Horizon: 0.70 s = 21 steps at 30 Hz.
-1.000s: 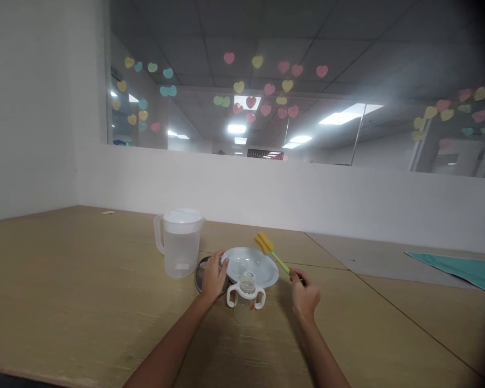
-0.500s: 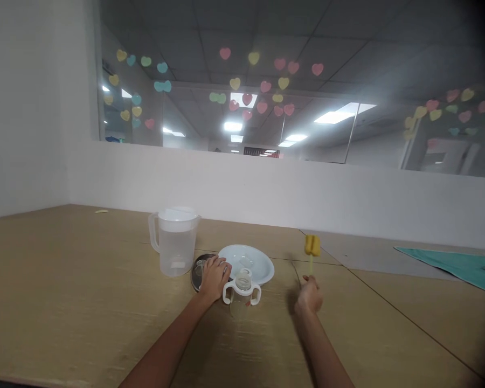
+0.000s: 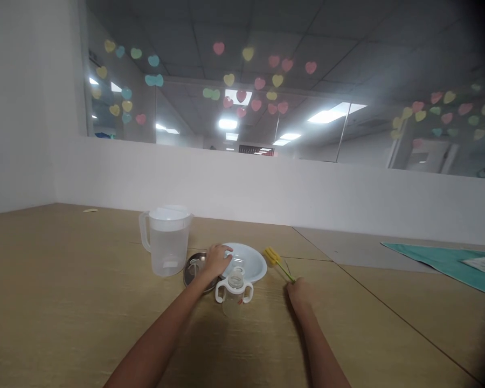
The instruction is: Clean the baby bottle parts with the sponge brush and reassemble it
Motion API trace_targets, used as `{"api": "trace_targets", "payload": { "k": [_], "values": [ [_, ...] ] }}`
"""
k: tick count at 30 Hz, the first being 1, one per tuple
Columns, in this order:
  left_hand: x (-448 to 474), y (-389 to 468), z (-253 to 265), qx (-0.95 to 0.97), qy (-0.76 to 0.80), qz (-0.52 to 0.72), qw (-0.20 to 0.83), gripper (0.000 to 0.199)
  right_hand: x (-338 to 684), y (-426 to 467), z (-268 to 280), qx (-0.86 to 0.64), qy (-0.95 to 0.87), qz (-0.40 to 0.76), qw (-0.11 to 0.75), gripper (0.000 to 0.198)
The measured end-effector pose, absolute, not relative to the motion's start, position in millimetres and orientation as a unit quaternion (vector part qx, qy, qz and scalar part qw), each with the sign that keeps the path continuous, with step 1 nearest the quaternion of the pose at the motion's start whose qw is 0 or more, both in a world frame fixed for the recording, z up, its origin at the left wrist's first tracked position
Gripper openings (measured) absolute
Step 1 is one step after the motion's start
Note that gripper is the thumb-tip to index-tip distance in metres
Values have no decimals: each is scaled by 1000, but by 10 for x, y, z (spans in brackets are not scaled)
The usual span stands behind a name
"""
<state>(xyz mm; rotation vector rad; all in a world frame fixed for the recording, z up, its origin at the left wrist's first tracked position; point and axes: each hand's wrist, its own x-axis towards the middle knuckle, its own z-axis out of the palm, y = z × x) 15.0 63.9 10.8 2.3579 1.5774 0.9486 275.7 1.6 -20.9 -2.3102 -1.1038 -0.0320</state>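
My left hand [image 3: 217, 260] is at the left rim of a white bowl [image 3: 260, 265], its fingers bent over the edge. Inside the bowl lie small clear and white parts, hard to make out. A clear baby bottle [image 3: 233, 303] with two white handles stands upright and uncapped just in front of the bowl. Right of it, my right hand [image 3: 301, 293] is closed round the green stem of a sponge bottle brush [image 3: 272, 255], whose yellow head points left towards the bowl. Partly under my left wrist sits a round metal dish [image 3: 188, 269] holding a clear part.
A translucent lidded pitcher [image 3: 168, 250] with liquid in it stands left of the metal dish. A teal cloth [image 3: 436, 261] with a white patch lies at the right. Behind the wooden table [image 3: 64, 302] rises a white wall [image 3: 210, 180] below a window with heart-shaped notes.
The bottle brush has tilted from upright to leaning left and is lower, near the bowl. My left hand has shifted slightly at the bowl's rim. The view has turned a little right.
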Motion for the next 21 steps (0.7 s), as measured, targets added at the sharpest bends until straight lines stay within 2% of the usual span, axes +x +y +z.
{"api": "trace_targets", "payload": {
  "k": [5, 9, 14, 17, 21],
  "values": [
    [459, 856, 185, 816, 516, 246, 87, 46, 2747, -36, -203, -867, -421, -20, 266, 25],
    [460, 832, 219, 803, 543, 232, 85, 44, 2742, -66, -207, -860, -430, -29, 272, 25],
    [16, 617, 88, 758, 564, 326, 44, 42, 2680, -28, -150, -830, -455, -43, 320, 38],
    [-307, 518, -144, 693, 545, 466, 73, 44, 2599, -1, -113, -780, -518, -55, 346, 34],
    [-500, 491, -359, 680, 536, 494, 82, 46, 2512, -10, -108, -739, -579, -64, 338, 26]
  ]
}}
